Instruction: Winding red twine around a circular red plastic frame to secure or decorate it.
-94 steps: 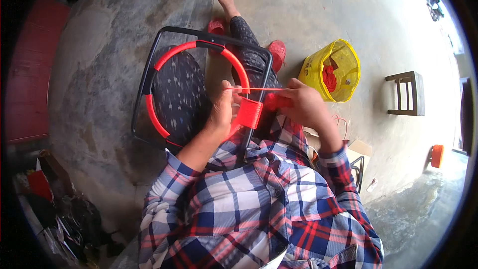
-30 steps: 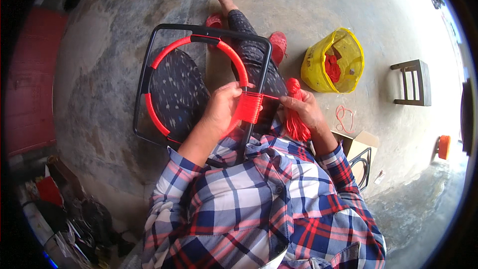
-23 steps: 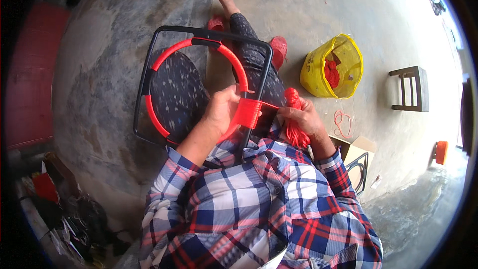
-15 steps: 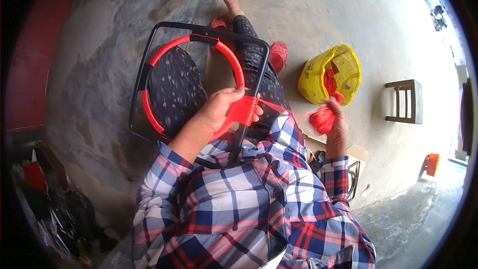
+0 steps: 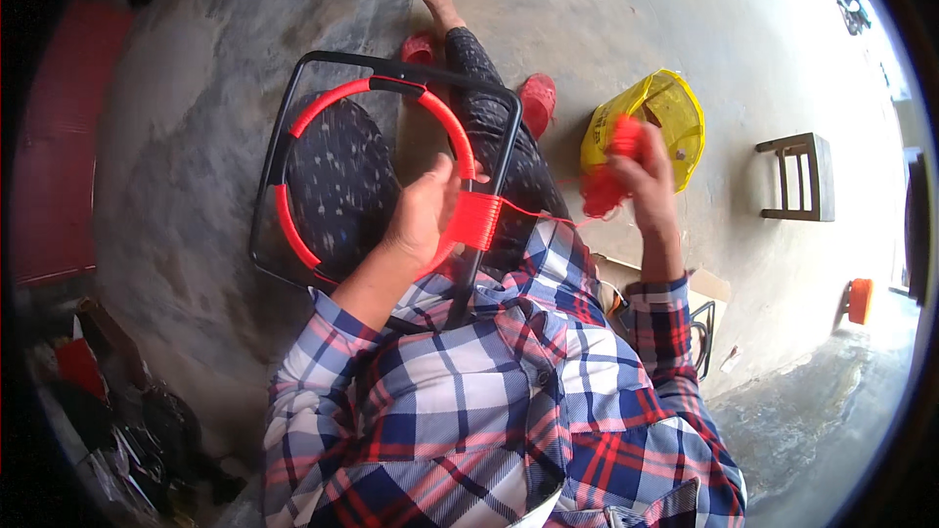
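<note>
A black metal frame (image 5: 291, 127) with a round ring inside lies across my lap. Red cord (image 5: 452, 117) wraps stretches of the ring, leaving black gaps between. At the ring's right side, a broad red wrapping (image 5: 476, 221) binds it to the frame's side bar. My left hand (image 5: 423, 213) is closed around the ring beside this wrapping, thumb on the near side and fingertips partly hidden behind. Out to the right, my right hand (image 5: 650, 181) grips a red cord bundle (image 5: 606, 191), blurred by motion. A thin strand of cord (image 5: 548, 216) runs from the wrapping to the bundle.
A yellow bucket (image 5: 695, 132) lies behind my right hand. Farther right are a small dark stool (image 5: 817, 176) and an orange-red object (image 5: 860, 301). Red shoes (image 5: 537, 104) rest near my outstretched leg. Dark clutter (image 5: 147, 420) fills the lower left.
My right hand has lifted with the red cord bundle, and the strand has lengthened and sags. My left thumb has come up off the wrapping toward the ring.
</note>
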